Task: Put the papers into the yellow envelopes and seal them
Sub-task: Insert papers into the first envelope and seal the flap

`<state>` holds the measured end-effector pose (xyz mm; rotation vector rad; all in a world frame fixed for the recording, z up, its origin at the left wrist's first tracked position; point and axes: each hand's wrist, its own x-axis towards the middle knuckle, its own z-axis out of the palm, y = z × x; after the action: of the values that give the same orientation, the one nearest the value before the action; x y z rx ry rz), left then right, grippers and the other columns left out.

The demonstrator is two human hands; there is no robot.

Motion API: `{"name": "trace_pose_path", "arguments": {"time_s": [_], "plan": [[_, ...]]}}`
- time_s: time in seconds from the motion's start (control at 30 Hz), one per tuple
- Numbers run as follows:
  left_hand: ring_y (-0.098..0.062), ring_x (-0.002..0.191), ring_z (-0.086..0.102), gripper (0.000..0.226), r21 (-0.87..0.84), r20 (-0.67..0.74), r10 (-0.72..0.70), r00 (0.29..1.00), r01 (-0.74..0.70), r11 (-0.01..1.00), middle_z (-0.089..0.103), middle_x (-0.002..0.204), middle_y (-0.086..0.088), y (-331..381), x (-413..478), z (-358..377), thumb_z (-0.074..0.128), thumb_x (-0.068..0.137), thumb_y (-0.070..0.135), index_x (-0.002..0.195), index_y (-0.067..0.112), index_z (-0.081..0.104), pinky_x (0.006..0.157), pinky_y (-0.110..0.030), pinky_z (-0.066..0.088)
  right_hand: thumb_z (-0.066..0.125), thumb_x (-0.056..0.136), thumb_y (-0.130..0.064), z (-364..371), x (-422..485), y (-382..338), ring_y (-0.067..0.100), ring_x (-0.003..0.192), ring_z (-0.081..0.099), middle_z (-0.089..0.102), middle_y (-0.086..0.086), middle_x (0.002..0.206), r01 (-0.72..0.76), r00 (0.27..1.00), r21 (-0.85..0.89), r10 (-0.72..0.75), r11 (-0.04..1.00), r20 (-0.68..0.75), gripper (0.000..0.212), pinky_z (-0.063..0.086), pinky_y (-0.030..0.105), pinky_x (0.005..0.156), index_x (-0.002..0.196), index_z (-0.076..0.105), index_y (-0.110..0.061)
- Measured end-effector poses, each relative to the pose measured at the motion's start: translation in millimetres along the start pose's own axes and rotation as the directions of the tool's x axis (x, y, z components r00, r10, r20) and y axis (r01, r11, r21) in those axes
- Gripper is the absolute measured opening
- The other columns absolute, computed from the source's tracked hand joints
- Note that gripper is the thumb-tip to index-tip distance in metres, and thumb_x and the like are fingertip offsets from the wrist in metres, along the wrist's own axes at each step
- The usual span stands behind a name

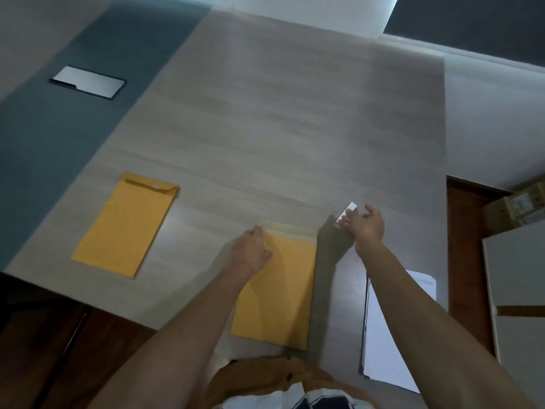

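A yellow envelope (280, 290) lies in front of me on the light wooden table (265, 128), its flap open at the far end. My left hand (253, 250) presses on its upper left corner, fingers curled. My right hand (364, 224) hovers just right of the flap and pinches a small white strip (347, 211) lifted off the table. A second yellow envelope (124, 228) lies flat to the left with its flap folded down. A stack of white papers (392, 335) rests at my right, partly under my right forearm.
A silver rectangular plate in a dark frame (88, 81) is set into the blue-grey band at the far left. White cabinets (516, 276) and a cardboard box (519, 202) stand to the right of the table, with brown floor around.
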<state>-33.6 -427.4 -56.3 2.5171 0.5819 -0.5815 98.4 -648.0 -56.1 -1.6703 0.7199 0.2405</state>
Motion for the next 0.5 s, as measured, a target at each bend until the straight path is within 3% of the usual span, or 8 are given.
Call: {"name": "trace_pose_path", "arguments": {"time_s": [0.07, 0.13, 0.23, 0.3, 0.4, 0.5], "plan": [[-0.033, 0.116, 0.054, 0.059, 0.011, -0.037, -0.013, 0.999, 0.014, 1.000, 0.052, 0.130, -0.014, -2.9, -6.4, 4.4, 0.065, 0.090, 0.038, 0.133, 0.008, 0.040, 0.088, -0.040, 0.047, 0.077, 0.067, -0.031, -2.3, -16.6, 6.2, 0.027, 0.112, 0.061, 0.053, 0.009, 0.130, 0.149, 0.989, -0.314, -0.141, 0.938, 0.048, 0.071, 0.049, 0.040, 0.100, 0.133, 0.053, -0.020], [-0.032, 0.116, 0.052, 0.058, 0.035, -0.074, 0.003, 0.997, -0.001, 0.999, 0.052, 0.127, -0.014, -5.3, -11.1, 8.2, 0.068, 0.087, 0.042, 0.126, 0.007, 0.043, 0.087, -0.039, 0.046, 0.078, 0.078, -0.024, -0.2, -37.9, 12.4, 0.023, 0.116, 0.057, 0.053, 0.007, 0.134, 0.312, 0.947, -0.448, -0.241, 0.838, 0.211, 0.059, 0.045, 0.032, 0.100, 0.133, 0.055, -0.019], [-0.028, 0.119, 0.046, 0.064, 0.090, -0.126, 0.025, 0.992, -0.014, 0.996, 0.042, 0.132, -0.010, -9.7, -17.6, 12.9, 0.070, 0.084, 0.046, 0.129, 0.011, 0.040, 0.089, -0.036, 0.045, 0.085, 0.069, -0.034, 6.0, -56.2, 28.5, 0.023, 0.124, 0.049, 0.050, 0.002, 0.139, 0.542, 0.826, -0.562, -0.271, 0.625, 0.495, 0.079, 0.044, 0.039, 0.103, 0.139, 0.049, -0.024], [-0.027, 0.120, 0.043, 0.074, 0.112, -0.186, 0.038, 0.982, -0.017, 0.994, 0.036, 0.134, -0.007, -11.7, -20.6, 13.9, 0.072, 0.080, 0.050, 0.135, 0.016, 0.037, 0.091, -0.036, 0.045, 0.086, 0.065, -0.035, 10.2, -63.3, 36.7, 0.024, 0.126, 0.043, 0.047, 0.000, 0.142, 0.641, 0.757, -0.620, -0.242, 0.453, 0.607, 0.090, 0.040, 0.040, 0.105, 0.143, 0.043, -0.027], [-0.028, 0.134, 0.034, 0.095, 0.154, -0.241, 0.120, 0.963, -0.084, 0.984, 0.027, 0.149, -0.006, -16.7, -19.2, 15.8, 0.074, 0.076, 0.053, 0.149, 0.020, 0.023, 0.105, -0.038, 0.039, 0.085, 0.066, -0.033, 15.6, -71.2, 42.1, 0.025, 0.123, 0.041, 0.048, 0.000, 0.137, 0.702, 0.711, -0.654, -0.244, 0.282, 0.659, 0.088, 0.040, 0.037, 0.101, 0.143, 0.043, -0.030], [-0.025, 0.134, 0.032, 0.087, 0.267, -0.236, 0.267, 0.934, -0.202, 0.942, 0.031, 0.150, -0.002, -20.2, -17.6, 15.3, 0.071, 0.079, 0.053, 0.148, 0.021, 0.029, 0.110, -0.035, 0.031, 0.083, 0.067, -0.031, 16.8, -73.6, 41.8, 0.024, 0.115, 0.044, 0.052, 0.002, 0.123, 0.740, 0.671, -0.637, -0.305, 0.218, 0.675, 0.077, 0.041, 0.035, 0.098, 0.137, 0.051, -0.029]]}}
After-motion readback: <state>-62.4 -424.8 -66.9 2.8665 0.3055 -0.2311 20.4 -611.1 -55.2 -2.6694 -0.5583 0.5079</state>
